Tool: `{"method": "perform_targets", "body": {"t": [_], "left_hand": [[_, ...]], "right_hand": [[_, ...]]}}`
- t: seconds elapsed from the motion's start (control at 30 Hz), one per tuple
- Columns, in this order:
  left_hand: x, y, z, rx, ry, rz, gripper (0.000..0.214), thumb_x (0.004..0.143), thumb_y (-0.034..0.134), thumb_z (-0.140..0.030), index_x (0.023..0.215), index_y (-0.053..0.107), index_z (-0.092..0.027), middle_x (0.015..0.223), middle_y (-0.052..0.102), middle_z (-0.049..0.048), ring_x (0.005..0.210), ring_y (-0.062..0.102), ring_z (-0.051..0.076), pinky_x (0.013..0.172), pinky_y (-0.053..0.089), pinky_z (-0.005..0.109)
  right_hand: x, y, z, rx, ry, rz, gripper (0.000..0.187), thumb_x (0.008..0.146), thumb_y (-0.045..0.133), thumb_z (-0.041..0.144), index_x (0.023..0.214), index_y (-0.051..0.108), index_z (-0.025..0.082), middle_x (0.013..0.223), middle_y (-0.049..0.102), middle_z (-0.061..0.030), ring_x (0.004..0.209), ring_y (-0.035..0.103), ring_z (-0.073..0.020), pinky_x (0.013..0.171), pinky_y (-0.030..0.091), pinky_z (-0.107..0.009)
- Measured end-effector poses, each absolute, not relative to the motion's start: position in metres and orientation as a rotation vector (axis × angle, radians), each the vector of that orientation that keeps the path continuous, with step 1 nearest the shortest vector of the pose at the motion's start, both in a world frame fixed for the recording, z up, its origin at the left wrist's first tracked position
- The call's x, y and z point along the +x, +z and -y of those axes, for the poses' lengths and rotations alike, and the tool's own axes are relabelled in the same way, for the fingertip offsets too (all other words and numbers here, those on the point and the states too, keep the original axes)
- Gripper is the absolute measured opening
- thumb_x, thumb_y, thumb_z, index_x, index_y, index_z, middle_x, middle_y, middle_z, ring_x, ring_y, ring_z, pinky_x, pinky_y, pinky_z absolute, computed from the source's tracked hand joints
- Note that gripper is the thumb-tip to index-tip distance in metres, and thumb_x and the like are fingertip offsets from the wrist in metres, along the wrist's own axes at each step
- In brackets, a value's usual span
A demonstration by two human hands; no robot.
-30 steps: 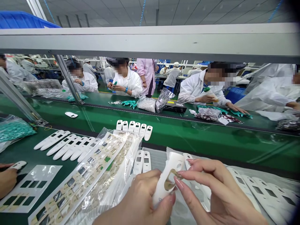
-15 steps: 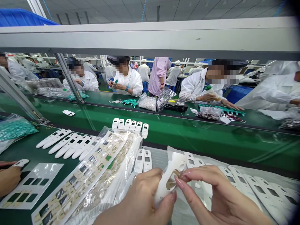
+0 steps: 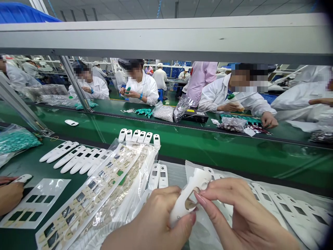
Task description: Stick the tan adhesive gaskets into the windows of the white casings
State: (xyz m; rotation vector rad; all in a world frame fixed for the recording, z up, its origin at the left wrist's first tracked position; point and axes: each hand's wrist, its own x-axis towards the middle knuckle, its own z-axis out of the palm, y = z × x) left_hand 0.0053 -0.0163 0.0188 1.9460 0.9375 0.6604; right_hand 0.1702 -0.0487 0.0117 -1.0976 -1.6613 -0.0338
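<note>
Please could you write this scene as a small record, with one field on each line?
Held: white elongated plastic shell with a rounded opening, tilted
Left-hand grip: closed around the shell's lower part
Right-hand grip: fingertips at the opening; what they pinch, if anything, is unclear
Left of hands: long white sheet with beige and dark pieces
Right of hands: white elongated shells with grey windows
Left edge: co-worker's bare hand, on another white shell
</note>
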Motion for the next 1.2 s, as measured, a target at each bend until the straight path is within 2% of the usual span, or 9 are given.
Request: {"method": "perform_targets", "body": {"t": [0.23, 0.33, 0.43, 0.57, 0.87, 1.03, 1.2], "left_hand": [[0.000, 0.013, 0.012, 1.739, 0.550, -0.813, 0.022, 0.090, 0.054, -0.033, 0.089, 0.070, -0.017, 0.089, 0.064, 0.0045, 0.080, 0.058, 0.017, 0.075, 0.046, 0.025], [-0.001, 0.008, 0.012, 1.638, 0.547, -0.814, 0.026, 0.091, 0.055, -0.038, 0.097, 0.069, -0.017, 0.089, 0.063, 0.0035, 0.077, 0.057, 0.016, 0.069, 0.045, 0.023], [-0.002, 0.004, 0.012, 1.552, 0.511, -0.811, 0.032, 0.091, 0.055, -0.044, 0.095, 0.069, -0.016, 0.083, 0.061, 0.0025, 0.072, 0.054, 0.014, 0.062, 0.043, 0.021], [-0.004, 0.002, 0.012, 1.494, 0.504, -0.832, 0.035, 0.088, 0.058, -0.048, 0.097, 0.069, -0.016, 0.077, 0.058, 0.0012, 0.070, 0.052, 0.013, 0.061, 0.042, 0.021], [-0.002, 0.008, 0.002, 1.290, 0.531, -0.649, 0.038, 0.084, 0.063, -0.049, 0.075, 0.062, -0.012, 0.067, 0.054, -0.0009, 0.062, 0.053, 0.010, 0.056, 0.043, 0.019], [-0.004, 0.010, 0.003, 1.288, 0.486, -0.637, 0.036, 0.086, 0.063, -0.047, 0.080, 0.061, -0.011, 0.069, 0.056, -0.0002, 0.062, 0.051, 0.009, 0.056, 0.040, 0.017], [-0.004, 0.015, 0.006, 1.328, 0.497, -0.627, 0.035, 0.087, 0.062, -0.044, 0.077, 0.058, -0.011, 0.068, 0.053, -0.0010, 0.063, 0.048, 0.009, 0.056, 0.037, 0.017]], "right_hand": [[0.174, 0.011, 0.053, -1.218, -0.069, 1.709, 0.015, 0.086, 0.061, 0.009, 0.091, 0.061, 0.023, 0.089, 0.054, -0.0022, 0.087, 0.055, -0.0127, 0.068, 0.048, -0.023], [0.175, 0.012, 0.052, -1.220, -0.082, 1.744, 0.014, 0.087, 0.059, 0.010, 0.090, 0.059, 0.023, 0.088, 0.053, -0.0024, 0.088, 0.054, -0.0134, 0.067, 0.048, -0.024], [0.176, 0.014, 0.050, -1.208, -0.052, 1.789, 0.015, 0.086, 0.059, 0.008, 0.089, 0.057, 0.023, 0.088, 0.053, -0.0031, 0.089, 0.053, -0.0150, 0.068, 0.048, -0.025], [0.176, 0.015, 0.049, -1.183, -0.017, 1.818, 0.015, 0.087, 0.058, 0.008, 0.089, 0.055, 0.022, 0.088, 0.052, -0.0039, 0.091, 0.052, -0.0165, 0.068, 0.048, -0.026], [0.177, 0.015, 0.055, -1.112, 0.137, 1.791, 0.018, 0.086, 0.059, 0.006, 0.091, 0.057, 0.023, 0.091, 0.051, -0.0027, 0.088, 0.055, -0.0157, 0.068, 0.050, -0.027], [0.174, 0.015, 0.051, -1.138, 0.052, 1.727, 0.017, 0.085, 0.061, 0.006, 0.090, 0.059, 0.022, 0.091, 0.053, -0.0037, 0.087, 0.056, -0.0158, 0.067, 0.050, -0.027], [0.169, 0.015, 0.049, -1.162, -0.004, 1.642, 0.018, 0.083, 0.064, 0.005, 0.089, 0.062, 0.021, 0.090, 0.053, -0.0043, 0.085, 0.055, -0.0158, 0.063, 0.048, -0.027]]}}
